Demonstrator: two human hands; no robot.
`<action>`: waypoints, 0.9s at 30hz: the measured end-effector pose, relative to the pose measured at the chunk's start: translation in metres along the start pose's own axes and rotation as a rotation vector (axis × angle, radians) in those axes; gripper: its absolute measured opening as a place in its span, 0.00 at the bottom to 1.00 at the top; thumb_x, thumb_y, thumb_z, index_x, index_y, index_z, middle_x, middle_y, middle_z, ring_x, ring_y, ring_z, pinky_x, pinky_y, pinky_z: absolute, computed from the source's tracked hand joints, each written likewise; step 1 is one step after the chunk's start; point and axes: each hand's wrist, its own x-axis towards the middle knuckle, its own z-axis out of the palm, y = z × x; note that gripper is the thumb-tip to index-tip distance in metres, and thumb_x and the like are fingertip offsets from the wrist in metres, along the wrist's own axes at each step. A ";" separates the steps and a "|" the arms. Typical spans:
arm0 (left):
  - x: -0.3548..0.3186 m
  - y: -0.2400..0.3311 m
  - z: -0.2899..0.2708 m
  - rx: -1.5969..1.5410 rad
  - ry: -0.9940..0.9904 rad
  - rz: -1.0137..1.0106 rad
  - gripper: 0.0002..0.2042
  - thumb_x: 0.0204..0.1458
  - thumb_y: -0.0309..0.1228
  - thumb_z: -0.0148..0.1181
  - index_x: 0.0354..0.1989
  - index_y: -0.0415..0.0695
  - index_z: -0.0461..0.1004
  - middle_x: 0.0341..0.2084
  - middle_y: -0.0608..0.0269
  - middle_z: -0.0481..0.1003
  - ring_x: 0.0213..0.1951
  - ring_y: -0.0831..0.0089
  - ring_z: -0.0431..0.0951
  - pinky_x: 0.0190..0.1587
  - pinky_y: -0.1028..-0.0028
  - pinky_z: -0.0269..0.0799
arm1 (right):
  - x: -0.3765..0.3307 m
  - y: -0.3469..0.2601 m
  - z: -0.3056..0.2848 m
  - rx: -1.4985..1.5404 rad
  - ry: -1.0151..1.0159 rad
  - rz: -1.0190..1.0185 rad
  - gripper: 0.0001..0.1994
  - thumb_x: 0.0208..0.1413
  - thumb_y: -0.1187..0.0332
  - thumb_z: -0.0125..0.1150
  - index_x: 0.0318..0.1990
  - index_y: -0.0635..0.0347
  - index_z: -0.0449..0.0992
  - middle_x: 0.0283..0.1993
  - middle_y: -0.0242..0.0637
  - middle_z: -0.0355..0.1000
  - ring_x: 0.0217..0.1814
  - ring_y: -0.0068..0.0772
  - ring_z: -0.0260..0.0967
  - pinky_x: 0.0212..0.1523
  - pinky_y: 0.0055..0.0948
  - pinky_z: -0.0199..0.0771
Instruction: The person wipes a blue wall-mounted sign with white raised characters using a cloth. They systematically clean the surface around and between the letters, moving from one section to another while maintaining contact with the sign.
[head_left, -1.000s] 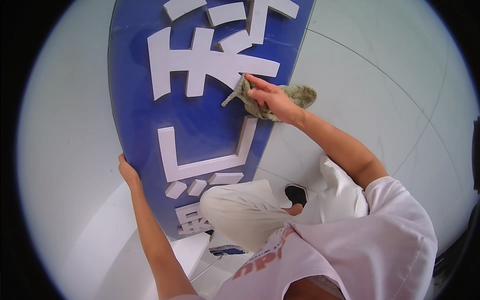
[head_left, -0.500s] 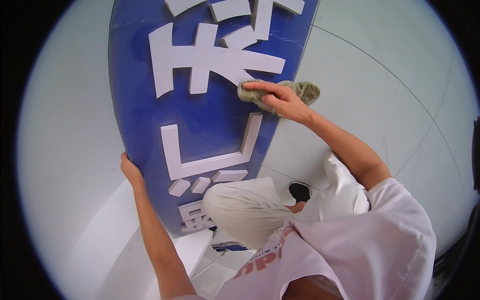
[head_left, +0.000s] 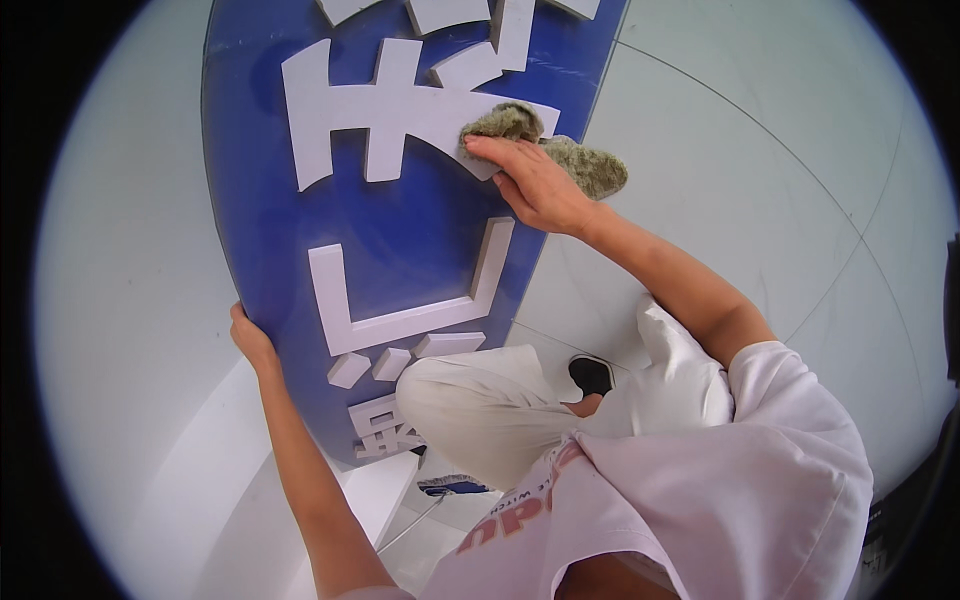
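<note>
A tall blue sign panel (head_left: 400, 235) carries raised white characters. My right hand (head_left: 540, 185) presses a fuzzy grey-green cloth (head_left: 590, 168) onto the lower right stroke of a large white raised character (head_left: 350, 105). Part of the cloth bunches above my fingertips, and the rest hangs past the panel's right edge. At the lower left, my left hand (head_left: 254, 345) grips the side edge of the panel, some of its fingers hidden. Between the hands is a white raised U-shaped piece (head_left: 400, 328).
Grey floor tiles (head_left: 720, 200) with dark joints lie to the right. A white ledge (head_left: 378, 495) runs beside my left forearm. Below the panel is a blue mop head (head_left: 452, 485) with a thin pole. My bent knee (head_left: 440, 395) is close to the small lower characters.
My right hand has moved up and slightly left with the cloth, from the panel's blue surface onto the white character. The left hand still holds the edge; the view has shifted slightly.
</note>
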 end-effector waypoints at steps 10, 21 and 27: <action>-0.002 0.007 0.003 0.021 0.015 -0.005 0.29 0.61 0.47 0.39 0.43 0.26 0.74 0.39 0.48 0.78 0.42 0.60 0.76 0.52 0.65 0.66 | -0.019 0.011 0.002 -0.370 -0.067 0.098 0.35 0.62 0.61 0.55 0.74 0.52 0.48 0.69 0.39 0.60 0.69 0.39 0.58 0.67 0.40 0.56; -0.005 0.004 0.005 -0.019 0.019 -0.023 0.29 0.61 0.48 0.39 0.37 0.27 0.75 0.36 0.51 0.77 0.39 0.62 0.74 0.48 0.65 0.66 | -0.077 0.054 -0.019 -0.157 0.113 0.542 0.24 0.55 0.81 0.50 0.60 0.57 0.62 0.57 0.44 0.67 0.57 0.44 0.69 0.54 0.38 0.71; -0.001 0.002 0.001 0.019 0.018 -0.017 0.27 0.61 0.48 0.40 0.32 0.31 0.72 0.31 0.54 0.74 0.36 0.64 0.71 0.46 0.65 0.66 | 0.007 -0.047 0.010 0.383 0.239 0.118 0.13 0.58 0.82 0.52 0.49 0.58 0.66 0.52 0.38 0.66 0.50 0.35 0.68 0.46 0.29 0.69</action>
